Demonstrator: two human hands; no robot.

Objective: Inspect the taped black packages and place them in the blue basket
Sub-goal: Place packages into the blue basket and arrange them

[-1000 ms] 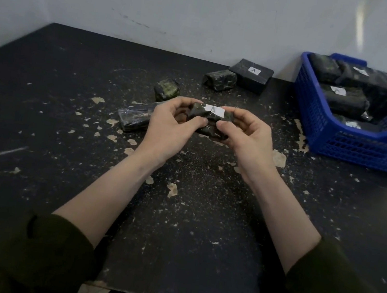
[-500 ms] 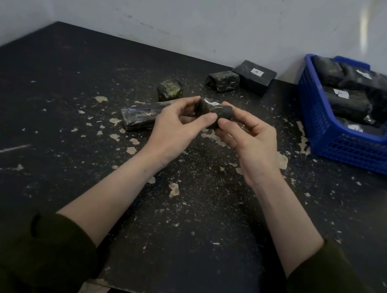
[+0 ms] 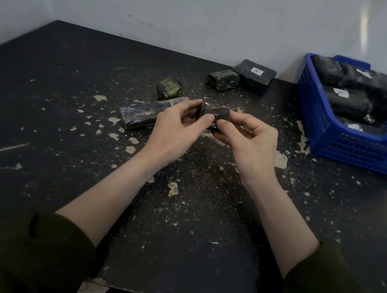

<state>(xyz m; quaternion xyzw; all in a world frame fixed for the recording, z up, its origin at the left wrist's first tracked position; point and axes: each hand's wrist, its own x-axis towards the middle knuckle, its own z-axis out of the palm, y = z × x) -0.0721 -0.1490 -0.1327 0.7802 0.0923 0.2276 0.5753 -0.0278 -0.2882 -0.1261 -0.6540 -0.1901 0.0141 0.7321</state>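
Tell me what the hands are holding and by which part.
One small black taped package: the left hand pinches its left end, the right hand its right end.

sleeves [image 3: 25, 254]: dk olive-green, long, pushed up | forearms bare | hands [image 3: 177, 131]: no gloves

White label "A" on flat black package [image 3: 253, 76].

The hands [image 3: 177, 131] turned the package [image 3: 216, 114] end-on.
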